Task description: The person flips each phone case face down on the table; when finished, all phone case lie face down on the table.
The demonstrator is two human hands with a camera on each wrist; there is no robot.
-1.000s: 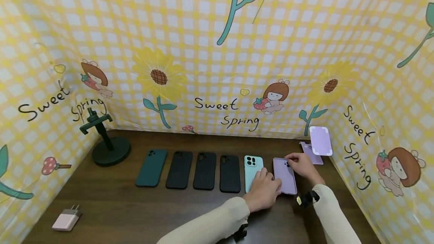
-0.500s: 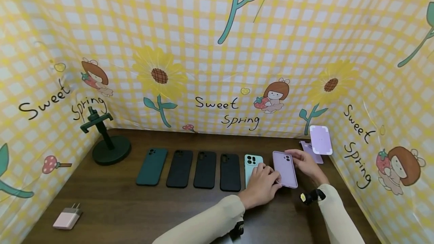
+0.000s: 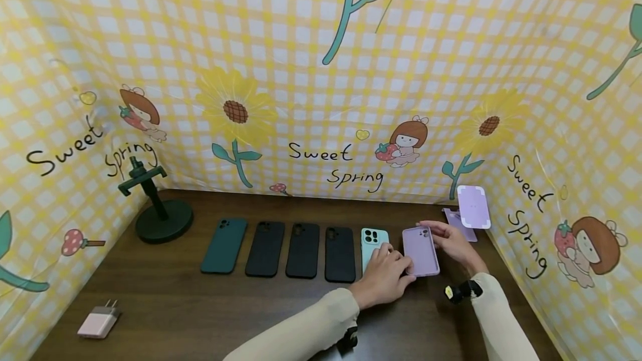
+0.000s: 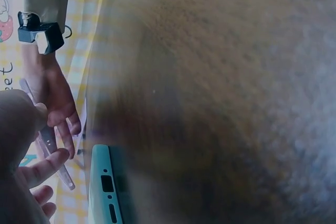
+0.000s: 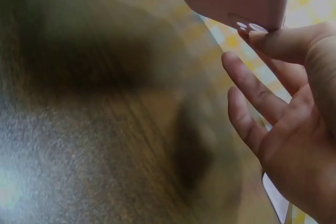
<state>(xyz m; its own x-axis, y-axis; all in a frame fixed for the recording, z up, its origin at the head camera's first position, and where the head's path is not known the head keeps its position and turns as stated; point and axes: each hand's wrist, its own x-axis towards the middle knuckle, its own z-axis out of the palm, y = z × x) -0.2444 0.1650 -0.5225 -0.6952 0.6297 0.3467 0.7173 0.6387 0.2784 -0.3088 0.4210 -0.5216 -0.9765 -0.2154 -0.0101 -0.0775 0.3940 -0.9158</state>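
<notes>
A lavender phone case (image 3: 421, 252) is held off the table, its inner side and raised rim facing the head camera. My left hand (image 3: 383, 276) pinches its near left corner between thumb and fingers. At the far right corner, beside the camera holes, my right hand (image 3: 453, 245) grips the case with thumb and index finger; the other fingers spread loosely in the right wrist view. In the left wrist view the case (image 4: 48, 142) appears nearly edge-on between both hands. A mint-green phone case (image 3: 372, 241) lies on the table, partly hidden beneath my left hand.
Left of the mint one, a row holds black phone cases (image 3: 340, 255) and a teal one (image 3: 224, 245). A dark green stand (image 3: 164, 222) is at the back left, a lavender stand (image 3: 473, 206) at the back right. A pink charger (image 3: 98, 322) lies front left.
The lavender phone case has come up off the table and now tilts slightly. My right hand has shifted outward along its far corner; my left hand has moved slightly left.
</notes>
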